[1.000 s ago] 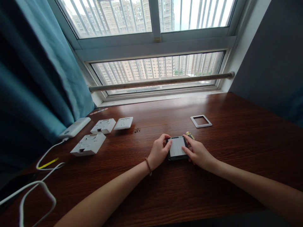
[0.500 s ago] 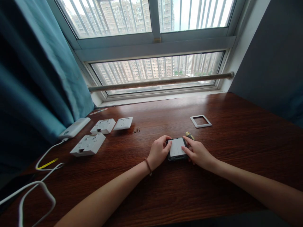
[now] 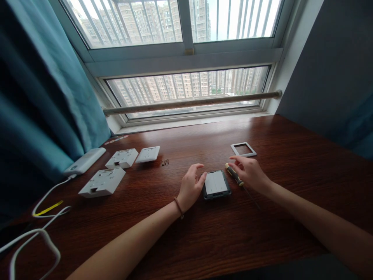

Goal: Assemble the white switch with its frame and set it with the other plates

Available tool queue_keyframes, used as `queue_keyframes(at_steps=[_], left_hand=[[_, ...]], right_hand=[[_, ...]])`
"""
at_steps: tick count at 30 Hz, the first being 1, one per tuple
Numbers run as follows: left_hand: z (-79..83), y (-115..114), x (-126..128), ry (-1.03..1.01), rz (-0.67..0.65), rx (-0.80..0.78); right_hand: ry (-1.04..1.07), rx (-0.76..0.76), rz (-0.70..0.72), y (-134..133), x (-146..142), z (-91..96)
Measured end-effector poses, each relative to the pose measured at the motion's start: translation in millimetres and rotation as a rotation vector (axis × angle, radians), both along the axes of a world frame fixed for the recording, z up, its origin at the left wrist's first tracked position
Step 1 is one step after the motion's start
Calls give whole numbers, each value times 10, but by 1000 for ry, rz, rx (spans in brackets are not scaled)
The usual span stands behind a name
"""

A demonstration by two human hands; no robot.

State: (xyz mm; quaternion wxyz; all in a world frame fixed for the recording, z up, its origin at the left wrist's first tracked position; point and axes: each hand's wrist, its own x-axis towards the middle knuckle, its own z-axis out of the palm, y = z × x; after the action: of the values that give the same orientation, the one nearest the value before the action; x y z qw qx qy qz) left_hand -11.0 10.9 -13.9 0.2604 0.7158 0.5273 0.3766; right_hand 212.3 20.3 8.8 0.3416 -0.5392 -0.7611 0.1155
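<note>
A dark-framed wall switch (image 3: 216,184) with white rocker keys lies flat on the wooden table (image 3: 204,233). My left hand (image 3: 190,186) rests just left of it, fingers loosely curled and apart, the thumb near its edge, holding nothing. My right hand (image 3: 249,172) hovers to the right of the switch, fingers spread, over a yellow-and-black screwdriver (image 3: 234,175) that lies on the table. A white square frame (image 3: 243,149) lies beyond the right hand.
At the left lie three white socket parts (image 3: 102,182) (image 3: 121,158) (image 3: 148,154), a white power bank (image 3: 84,160) with white cables (image 3: 37,229), and a few small screws (image 3: 165,162). A blue curtain (image 3: 43,85) hangs left. The window sill borders the far edge.
Both hands have let go of the switch, which now lies flat. My right hand has moved right and away, above the screwdriver; my left hand has drawn slightly left.
</note>
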Motion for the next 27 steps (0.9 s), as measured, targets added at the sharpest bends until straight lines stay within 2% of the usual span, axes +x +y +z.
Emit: queue_keyframes(at_steps=[3,7,10,21,27], left_hand=[[12,-4,-4,-17,44,71],[17,-12,-17,-52,55,148],[15,-13,-28,-73,53,192],[11,10,-40,-93,43,220],[25,18,-50,-70,44,251]], right_hand=[[-134,121,-43,281,313,11],[-328,22,-32,536,670,-71],[-348,-14,-4,614,796,-148],[-327,-1,32,698,857,-309],[-322,91,50,590,725,-166]])
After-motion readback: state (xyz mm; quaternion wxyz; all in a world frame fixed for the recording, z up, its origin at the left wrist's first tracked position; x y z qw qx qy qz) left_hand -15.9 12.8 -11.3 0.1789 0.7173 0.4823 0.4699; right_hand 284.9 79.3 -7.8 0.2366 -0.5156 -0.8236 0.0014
